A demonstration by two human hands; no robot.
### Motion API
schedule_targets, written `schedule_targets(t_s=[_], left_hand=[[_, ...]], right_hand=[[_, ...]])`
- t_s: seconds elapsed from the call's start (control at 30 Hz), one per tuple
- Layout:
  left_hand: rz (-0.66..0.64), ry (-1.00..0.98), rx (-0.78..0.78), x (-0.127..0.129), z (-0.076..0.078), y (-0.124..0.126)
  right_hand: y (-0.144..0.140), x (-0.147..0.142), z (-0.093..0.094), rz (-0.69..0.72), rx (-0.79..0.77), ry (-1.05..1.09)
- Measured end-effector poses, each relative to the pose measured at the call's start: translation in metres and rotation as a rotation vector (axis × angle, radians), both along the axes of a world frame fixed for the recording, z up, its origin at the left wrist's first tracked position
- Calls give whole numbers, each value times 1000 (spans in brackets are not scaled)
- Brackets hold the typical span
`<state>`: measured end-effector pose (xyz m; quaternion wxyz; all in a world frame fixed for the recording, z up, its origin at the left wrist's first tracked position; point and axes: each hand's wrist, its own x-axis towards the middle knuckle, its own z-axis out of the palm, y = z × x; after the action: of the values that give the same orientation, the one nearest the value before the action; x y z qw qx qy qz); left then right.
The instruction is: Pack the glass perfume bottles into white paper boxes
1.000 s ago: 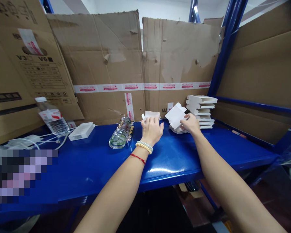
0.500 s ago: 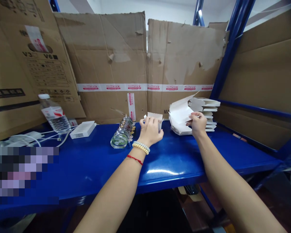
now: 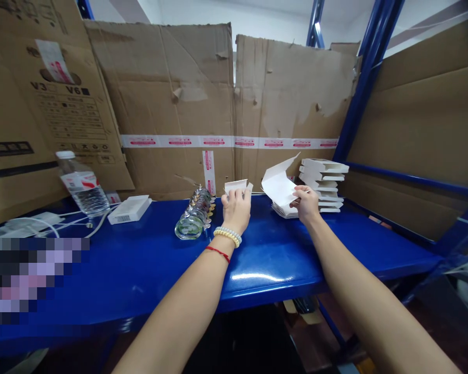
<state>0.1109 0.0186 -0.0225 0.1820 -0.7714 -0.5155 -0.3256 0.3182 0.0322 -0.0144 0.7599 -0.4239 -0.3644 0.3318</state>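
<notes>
My left hand [image 3: 236, 212] is closed around a small white box [image 3: 235, 185] whose flaps stand up at the top; most of the box is behind my fingers. Between the thumb and fingers of my right hand [image 3: 307, 204] is the edge of a folded white card sheet [image 3: 278, 183], one panel of which tilts upward. Below that sheet lies a pile of flat white card [image 3: 284, 211]. Left of my left hand, a row of clear glass jars with metal clasps [image 3: 190, 227] runs back along the blue shelf [image 3: 156, 265].
Stacked white boxes [image 3: 323, 184] stand behind my right hand. Further left are a closed white box [image 3: 130, 209], a water bottle [image 3: 83, 186] and white cables [image 3: 99, 223]. Cardboard panels [image 3: 171, 109] wall the back, and a blue post [image 3: 368, 78] rises at right.
The card sheet and my right hand have moved left and its panel tilts differently. My left hand has turned slightly, still holding the small box. The view has shifted a little.
</notes>
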Motion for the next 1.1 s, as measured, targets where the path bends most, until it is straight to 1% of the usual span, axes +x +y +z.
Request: schedule_targets(t_s=[0.17, 0.3, 0.37, 0.47, 0.53, 0.63, 0.73, 0.8, 0.87, 0.93, 1.1], left_hand=[[26, -32, 9, -2, -2, 2], [-3, -37, 46, -4, -3, 3], [-33, -73, 69, -4, -2, 2], [-106, -228, 116, -3, 4, -3], [-210, -378, 121, -1, 10, -8], [-415, -603, 20, 2, 17, -18], [-540, -791, -175, 6, 19, -26], [-580, -842, -308, 10, 17, -27], [-587, -835, -400, 12, 13, -26], [-583, -841, -452, 14, 10, -24], [-661, -962, -579, 19, 5, -23]], right_hand=[[4, 2, -5, 141, -14, -45], [3, 2, -6, 206, -51, -113], [0, 0, -4, 239, -71, -148], [-7, -2, 1, 278, -87, -175], [-12, -4, 4, 308, -94, -194], [-17, -5, 7, 358, -85, -238], [-19, -6, 8, 370, -50, -260], [-19, -8, 8, 366, -39, -270], [-20, -10, 8, 369, -40, -279], [-20, -13, 9, 373, -28, -285], [-23, -22, 9, 443, 55, -277]])
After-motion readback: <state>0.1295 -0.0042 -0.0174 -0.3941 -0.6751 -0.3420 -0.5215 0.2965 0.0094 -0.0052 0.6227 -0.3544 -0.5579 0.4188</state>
